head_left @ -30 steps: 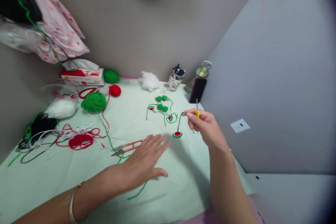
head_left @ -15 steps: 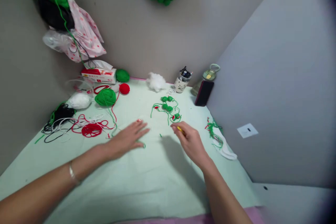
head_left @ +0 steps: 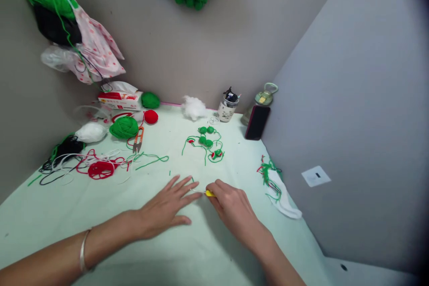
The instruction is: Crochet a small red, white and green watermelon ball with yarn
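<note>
My right hand (head_left: 234, 203) is closed around the yellow handle of a crochet hook (head_left: 210, 193), whose thin metal shaft points left. My left hand (head_left: 167, 205) lies low over the cloth with fingers spread and nothing held; the hook's tip reaches its fingertips. Short green yarn scraps lie near those fingers. Beyond both hands is a group of small green crocheted balls (head_left: 205, 141) with yarn tails. Among them are small red-and-green crocheted pieces (head_left: 217, 155). Orange-handled thread snips (head_left: 138, 139) lie beside a green yarn ball (head_left: 124, 128) at the back left.
Loose red yarn (head_left: 101, 170) and black yarn (head_left: 69, 149) lie on the left. White stuffing (head_left: 194, 108), a pen cup (head_left: 228, 108), a bottle (head_left: 264, 97) and a phone (head_left: 257, 122) line the back. At right, green scraps rest on a white cloth piece (head_left: 283, 201).
My right hand has put the small red-and-green piece down with the others and come nearer, keeping the hook. The snips and loose green yarn have shifted to the back left, away from my left hand.
</note>
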`<action>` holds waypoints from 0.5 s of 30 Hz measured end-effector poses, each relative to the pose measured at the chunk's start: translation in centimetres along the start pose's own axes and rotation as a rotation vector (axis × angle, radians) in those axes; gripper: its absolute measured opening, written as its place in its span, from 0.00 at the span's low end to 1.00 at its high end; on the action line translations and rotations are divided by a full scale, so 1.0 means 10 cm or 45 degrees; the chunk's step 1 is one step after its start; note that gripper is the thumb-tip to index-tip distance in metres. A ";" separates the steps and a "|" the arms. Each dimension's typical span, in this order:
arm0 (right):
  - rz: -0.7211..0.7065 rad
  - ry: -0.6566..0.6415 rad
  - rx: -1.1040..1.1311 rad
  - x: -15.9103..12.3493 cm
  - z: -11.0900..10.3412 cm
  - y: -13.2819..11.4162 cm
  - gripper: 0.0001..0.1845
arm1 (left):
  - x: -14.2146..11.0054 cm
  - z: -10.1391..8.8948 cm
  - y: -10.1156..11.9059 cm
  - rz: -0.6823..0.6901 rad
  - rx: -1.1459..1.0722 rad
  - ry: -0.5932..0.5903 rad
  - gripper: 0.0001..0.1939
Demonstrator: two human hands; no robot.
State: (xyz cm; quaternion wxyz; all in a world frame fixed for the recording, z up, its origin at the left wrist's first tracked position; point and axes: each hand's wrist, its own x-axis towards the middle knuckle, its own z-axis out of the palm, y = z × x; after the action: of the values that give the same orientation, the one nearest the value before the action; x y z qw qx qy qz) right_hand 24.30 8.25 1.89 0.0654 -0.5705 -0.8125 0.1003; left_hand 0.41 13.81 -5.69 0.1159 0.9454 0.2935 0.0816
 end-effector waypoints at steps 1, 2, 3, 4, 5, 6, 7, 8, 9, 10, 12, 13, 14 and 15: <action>-0.013 0.015 -0.012 -0.02 0.01 0.02 0.06 | 0.01 -0.02 -0.07 -0.092 0.029 0.031 0.32; -0.020 0.027 -0.027 -0.03 0.03 0.04 0.05 | 0.02 -0.05 -0.16 -0.194 0.058 0.077 0.33; -0.023 0.034 -0.039 -0.04 0.05 0.06 0.05 | 0.03 -0.08 -0.23 -0.289 0.087 0.127 0.35; -0.022 0.039 -0.047 -0.05 0.07 0.08 0.04 | 0.03 -0.10 -0.28 -0.357 0.106 0.170 0.38; -0.015 0.043 -0.050 -0.05 0.10 0.10 0.04 | 0.01 -0.11 -0.30 -0.390 0.117 0.197 0.39; -0.007 0.046 -0.048 -0.04 0.13 0.13 0.04 | -0.01 -0.10 -0.29 -0.384 0.116 0.204 0.38; 0.001 0.048 -0.041 -0.03 0.15 0.15 0.05 | -0.03 -0.09 -0.27 -0.325 0.099 0.190 0.35; 0.005 0.048 -0.029 -0.02 0.17 0.17 0.05 | -0.06 -0.06 -0.25 -0.164 0.031 0.149 0.34; 0.004 0.048 -0.015 -0.01 0.19 0.19 0.06 | -0.08 -0.05 -0.24 -0.024 -0.051 0.096 0.34; -0.004 0.050 0.000 0.00 0.20 0.21 0.06 | -0.10 -0.05 -0.25 -0.025 -0.108 0.097 0.32; -0.026 0.067 0.026 0.01 0.22 0.23 0.07 | -0.12 -0.10 -0.33 -0.232 -0.141 0.231 0.27; -0.037 0.083 0.038 0.02 0.23 0.23 0.08 | -0.13 -0.15 -0.38 -0.307 -0.137 0.280 0.28; -0.037 0.110 0.043 0.02 0.24 0.24 0.09 | -0.14 -0.21 -0.42 -0.357 -0.142 0.325 0.27; -0.039 0.136 0.045 0.03 0.26 0.24 0.11 | -0.16 -0.27 -0.44 -0.378 -0.158 0.358 0.23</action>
State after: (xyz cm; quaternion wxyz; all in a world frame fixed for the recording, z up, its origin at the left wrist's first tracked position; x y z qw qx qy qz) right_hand 25.86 9.12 -1.20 0.1203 -0.5612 -0.8147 0.0828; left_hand -3.79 16.87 -4.43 0.1425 0.8621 0.4373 0.2125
